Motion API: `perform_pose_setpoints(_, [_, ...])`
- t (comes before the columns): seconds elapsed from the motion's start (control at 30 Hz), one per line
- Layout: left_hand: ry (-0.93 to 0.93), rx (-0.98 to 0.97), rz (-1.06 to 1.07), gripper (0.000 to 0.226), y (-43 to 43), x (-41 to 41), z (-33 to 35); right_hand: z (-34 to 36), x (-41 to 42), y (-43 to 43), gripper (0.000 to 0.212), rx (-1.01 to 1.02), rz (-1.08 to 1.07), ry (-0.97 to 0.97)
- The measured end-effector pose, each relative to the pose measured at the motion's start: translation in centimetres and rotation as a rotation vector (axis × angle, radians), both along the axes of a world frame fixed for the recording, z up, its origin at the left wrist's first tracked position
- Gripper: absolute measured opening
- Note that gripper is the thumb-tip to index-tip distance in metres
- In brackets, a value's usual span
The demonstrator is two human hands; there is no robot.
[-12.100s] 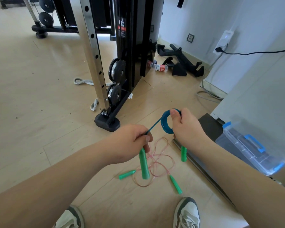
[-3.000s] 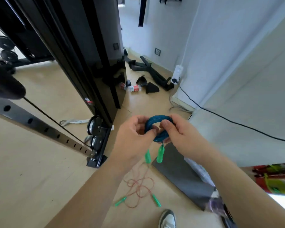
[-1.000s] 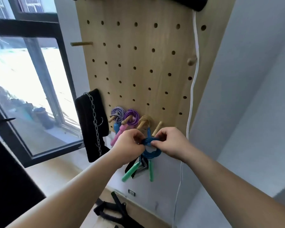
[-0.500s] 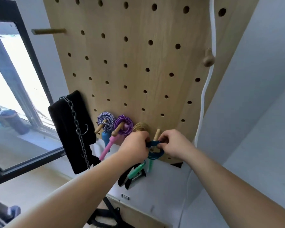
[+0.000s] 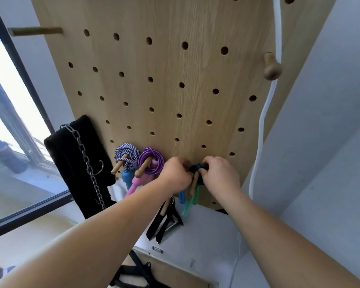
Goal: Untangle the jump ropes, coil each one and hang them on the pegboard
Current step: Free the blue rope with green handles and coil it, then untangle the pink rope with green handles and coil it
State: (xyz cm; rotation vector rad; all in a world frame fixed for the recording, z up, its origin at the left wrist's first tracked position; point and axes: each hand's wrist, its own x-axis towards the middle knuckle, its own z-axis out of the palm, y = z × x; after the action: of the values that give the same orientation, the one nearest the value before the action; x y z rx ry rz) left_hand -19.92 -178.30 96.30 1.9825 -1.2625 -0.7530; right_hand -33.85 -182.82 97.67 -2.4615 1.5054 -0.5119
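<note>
Hanging step in hand: blue rope coil (image 5: 197,169) pinched by curled fingers of left hand (image 5: 176,175) and right hand (image 5: 220,173), at peg (image 5: 193,183) near pegboard (image 5: 164,80) bottom edge. Next, judged: coil to be seated fully over peg, then released.

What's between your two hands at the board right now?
In the head view, the dark blue rope coil sits between the left hand and right hand, both gripping it; a wooden peg juts out just below it.
</note>
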Motion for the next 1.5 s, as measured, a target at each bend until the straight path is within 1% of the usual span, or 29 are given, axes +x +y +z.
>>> perform_pose_setpoints(0.1, [0.199, 0.02, -0.002, 0.047, 0.5, -0.2, -0.1, 0.2, 0.0, 0.1, 0.019, -0.041, -0.009, -0.021])
perform_pose_setpoints(0.2, [0.332, 0.009, 0.026, 0.054, 2.2, -0.2, 0.5, 0.7, -0.4, 0.4, 0.024, -0.053, 0.014, -0.013])
perform_pose_setpoints(0.3, [0.38, -0.108, 0.11, 0.042, 5.1, -0.7, 1.2, 1.3, -0.7, 1.5, 0.021, -0.068, 0.088, -0.042])
perform_pose_setpoints(0.43, [0.399, -0.305, 0.344, 0.032, 10.5, -2.4, 0.9, 1.7, 0.0, 5.2, 0.014, -0.007, 0.267, -0.159])
perform_pose_setpoints(0.53, [0.368, -0.338, 0.464, 0.027, 16.0, -3.3, -1.3, 0.8, 1.2, 9.4, 0.013, 0.05, 0.422, -0.218])
perform_pose_setpoints(0.6, [0.375, -0.327, 0.552, 0.025, 20.2, -3.9, -3.4, -0.7, 2.2, 12.8, 0.014, 0.125, 0.541, -0.19])
perform_pose_setpoints(0.67, [0.385, -0.294, 0.655, 0.023, 24.7, -4.4, -5.8, -2.5, 3.1, 16.5, 0.016, 0.212, 0.644, -0.106])
perform_pose_setpoints(0.73, [0.393, -0.25, 0.756, 0.022, 29.8, -5.3, -8.1, -4.5, 3.5, 20.2, 0.019, 0.293, 0.738, 0.043])
perform_pose_setpoints(0.87, [0.307, -0.184, 0.9, 0.023, 39.5, -8.2, -11.9, -8.5, 3.3, 26.7, 0.015, 0.471, 0.889, 0.312])
perform_pose_setpoints(0.97, [0.325, -0.109, 1.024, 0.018, 46.8, -12.3, -14.9, -12.2, 2.9, 33.5, 0.019, 0.536, 1.053, 0.504])
perform_pose_setpoints(1.03, [0.356, -0.044, 1.11, 0.015, 51.8, -15.5, -17.3, -14.2, 2.3, 38.5, 0.017, 0.574, 1.182, 0.617])
perform_pose_setpoints(1.1, [0.361, 0.08, 1.173, 0.016, 56.8, -18.7, -19.6, -15.8, 1.6, 43.5, 0.014, 0.58, 1.315, 0.725])
perform_pose_setpoints(1.17, [0.389, 0.213, 1.225, 0.016, 61.5, -21.9, -21.4, -17.7, 0.7, 48.5, 0.014, 0.583, 1.427, 0.785])
perform_pose_setpoints(1.27, [0.474, 0.336, 1.379, 0.015, 66.9, -26.9, -22.9, -20.2, -1.4, 55.6, 0.014, 0.557, 1.615, 0.865])
perform_pose_setpoints(1.33, [0.559, 0.42, 1.483, 0.011, 69.4, -30.3, -23.9, -21.3, -3.1, 59.8, 0.016, 0.59, 1.724, 0.921])
perform_pose_setpoints(1.4, [0.661, 0.427, 1.625, 0.018, 71.1, -33.7, -25.1, -22.1, -4.6, 63.8, 0.02, 0.642, 1.807, 0.958])
perform_pose_setpoints(1.5, [0.74, 0.393, 1.881, 0.025, 72.6, -38.3, -25.2, -23.1, -7.1, 68.9, 0.014, 0.715, 1.922, 0.99])
